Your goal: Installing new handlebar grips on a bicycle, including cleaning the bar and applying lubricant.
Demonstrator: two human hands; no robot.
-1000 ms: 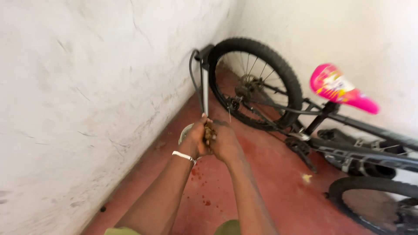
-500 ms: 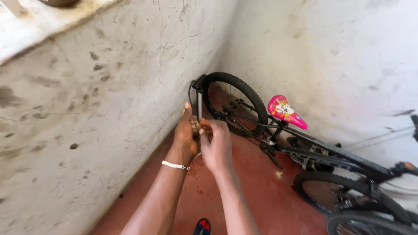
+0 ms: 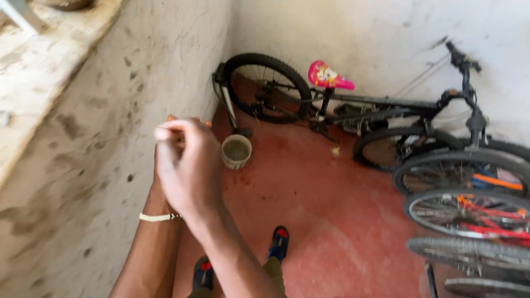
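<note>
My right hand (image 3: 187,165) is raised in front of me, its fingers curled over my left hand (image 3: 157,193), which is mostly hidden behind it. Only a few left fingertips show above. Nothing can be seen held between them. A white bead bracelet (image 3: 160,217) sits on my left wrist. Beyond the hands a grey floor pump (image 3: 225,96) leans in the wall corner, apart from both hands. A small round tin cup (image 3: 236,150) stands on the red floor just past my right hand.
A black bicycle with a pink saddle (image 3: 328,75) leans along the far wall, its rear wheel (image 3: 268,88) next to the pump. Several more bicycle wheels (image 3: 469,215) crowd the right side. A rough plaster wall (image 3: 99,138) runs close on my left. My sandalled feet (image 3: 279,243) stand below.
Both hands have come off the pump handle and drawn back toward me, pressed together. The view has pulled back and up, showing the cup, my feet and more bicycles.
</note>
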